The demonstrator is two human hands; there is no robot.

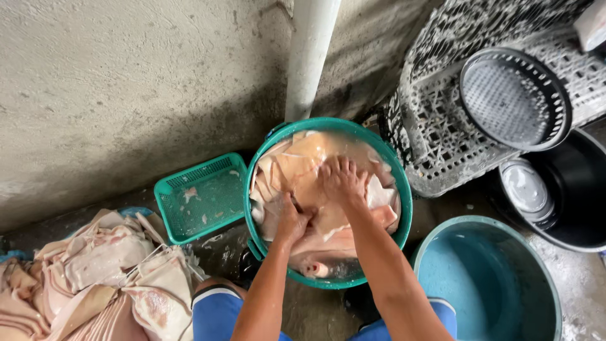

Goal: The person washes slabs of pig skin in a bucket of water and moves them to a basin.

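Observation:
A round green tub (404,189) stands on the wet floor, filled with pale pink slabs of raw pork skin (297,165) in cloudy water. My left hand (287,218) is closed around a fold of the skin at the tub's near left. My right hand (343,180) presses flat on the slabs in the middle of the tub, fingers spread. Both forearms reach in from the bottom of the view.
A pile of pork skin (104,278) lies at bottom left beside a small green basket (199,196). A white pipe (309,57) runs up the wall. A blue-lined tub (486,284), grey crates (435,132), a round black strainer (514,98) and a black basin (568,196) crowd the right.

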